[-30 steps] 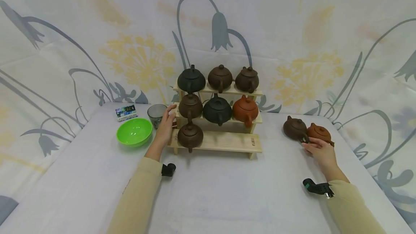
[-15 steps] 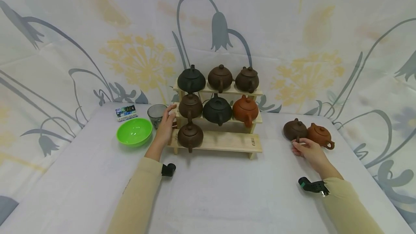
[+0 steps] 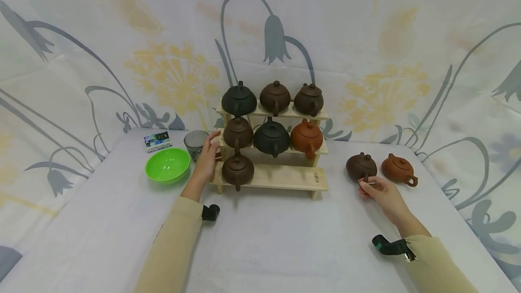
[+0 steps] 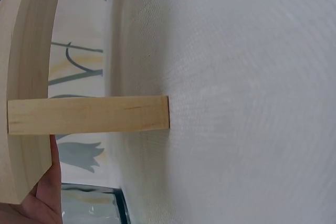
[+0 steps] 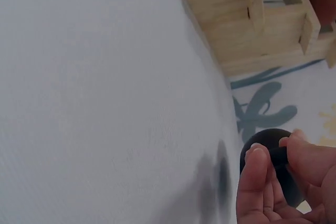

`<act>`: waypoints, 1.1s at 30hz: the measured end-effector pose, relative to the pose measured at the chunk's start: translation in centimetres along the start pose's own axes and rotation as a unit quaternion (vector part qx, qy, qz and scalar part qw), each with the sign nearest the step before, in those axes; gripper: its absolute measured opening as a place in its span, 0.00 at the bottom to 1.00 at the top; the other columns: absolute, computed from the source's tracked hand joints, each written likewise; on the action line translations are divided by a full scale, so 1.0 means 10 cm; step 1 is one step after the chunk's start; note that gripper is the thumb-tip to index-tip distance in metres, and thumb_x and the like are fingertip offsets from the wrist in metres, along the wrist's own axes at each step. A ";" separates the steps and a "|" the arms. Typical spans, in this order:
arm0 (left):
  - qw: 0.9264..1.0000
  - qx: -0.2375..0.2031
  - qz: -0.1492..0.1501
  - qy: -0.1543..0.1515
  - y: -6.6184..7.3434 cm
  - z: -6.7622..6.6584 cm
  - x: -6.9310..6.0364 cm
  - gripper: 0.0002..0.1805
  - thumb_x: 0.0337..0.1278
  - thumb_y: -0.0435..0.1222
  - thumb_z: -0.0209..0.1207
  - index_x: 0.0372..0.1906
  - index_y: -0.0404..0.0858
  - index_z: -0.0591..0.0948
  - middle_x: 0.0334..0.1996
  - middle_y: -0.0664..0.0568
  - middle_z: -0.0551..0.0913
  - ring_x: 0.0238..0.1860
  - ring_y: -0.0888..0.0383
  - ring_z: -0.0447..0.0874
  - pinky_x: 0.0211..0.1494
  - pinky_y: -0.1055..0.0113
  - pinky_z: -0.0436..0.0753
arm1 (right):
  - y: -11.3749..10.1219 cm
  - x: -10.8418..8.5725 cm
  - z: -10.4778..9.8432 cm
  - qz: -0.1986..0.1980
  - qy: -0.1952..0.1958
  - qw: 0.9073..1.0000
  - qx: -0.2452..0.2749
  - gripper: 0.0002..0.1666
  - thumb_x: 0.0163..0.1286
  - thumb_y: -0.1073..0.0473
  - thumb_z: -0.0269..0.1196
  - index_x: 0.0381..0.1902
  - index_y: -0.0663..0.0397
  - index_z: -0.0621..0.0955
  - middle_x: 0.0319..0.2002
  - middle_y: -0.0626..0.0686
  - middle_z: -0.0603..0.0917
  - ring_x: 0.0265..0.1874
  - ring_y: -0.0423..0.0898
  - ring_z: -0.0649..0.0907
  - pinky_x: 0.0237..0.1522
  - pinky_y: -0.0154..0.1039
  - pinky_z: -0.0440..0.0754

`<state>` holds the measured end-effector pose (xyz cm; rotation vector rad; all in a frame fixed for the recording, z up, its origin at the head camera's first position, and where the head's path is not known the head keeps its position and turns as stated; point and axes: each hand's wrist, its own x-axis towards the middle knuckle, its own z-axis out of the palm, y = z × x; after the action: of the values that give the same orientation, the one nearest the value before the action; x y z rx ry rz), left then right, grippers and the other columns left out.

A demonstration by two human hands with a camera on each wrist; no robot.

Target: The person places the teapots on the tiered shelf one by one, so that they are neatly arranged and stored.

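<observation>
My right hand [image 3: 384,197] pinches the handle of a dark brown teapot [image 3: 360,167] between thumb and fingers. In the right wrist view, the teapot's dark body [image 5: 289,184] is partly behind the fingers, and a shadow lies on the cloth beside it. An orange-brown teapot [image 3: 398,169] sits to its right, a gap between them. My left hand [image 3: 206,161] grips the left end of a three-tier wooden stand [image 3: 285,177]. In the left wrist view, part of that hand [image 4: 46,195] shows behind the stand's board [image 4: 29,66].
Several teapots fill the top and middle tiers; one brown teapot [image 3: 238,169] sits at the bottom tier's left. Left of the stand are a glass cup [image 3: 194,143], a green bowl [image 3: 168,166] and a small patterned box [image 3: 157,141]. A flowered cloth [image 3: 260,35] hangs behind.
My right hand has turned the dark brown teapot by its handle and shifted it left, away from the orange-brown teapot. The left hand stays in place on the stand.
</observation>
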<state>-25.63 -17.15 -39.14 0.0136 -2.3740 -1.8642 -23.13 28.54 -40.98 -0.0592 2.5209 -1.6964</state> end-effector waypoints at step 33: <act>1.000 0.018 0.018 -0.003 -0.01 -0.01 -0.01 0.25 0.73 0.52 0.32 0.70 0.50 0.55 0.69 0.45 0.54 0.66 0.44 0.57 0.64 0.45 0.58 | -0.57 -0.64 0.65 -0.085 -0.075 0.994 0.001 0.15 0.67 0.65 0.58 0.44 0.76 0.75 0.40 0.67 0.80 0.33 0.46 0.82 0.35 0.34 0.80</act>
<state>-25.52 -17.25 -39.20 -0.0317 -2.3956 -1.8093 -16.22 20.96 -37.74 -0.3978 2.4652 -1.6821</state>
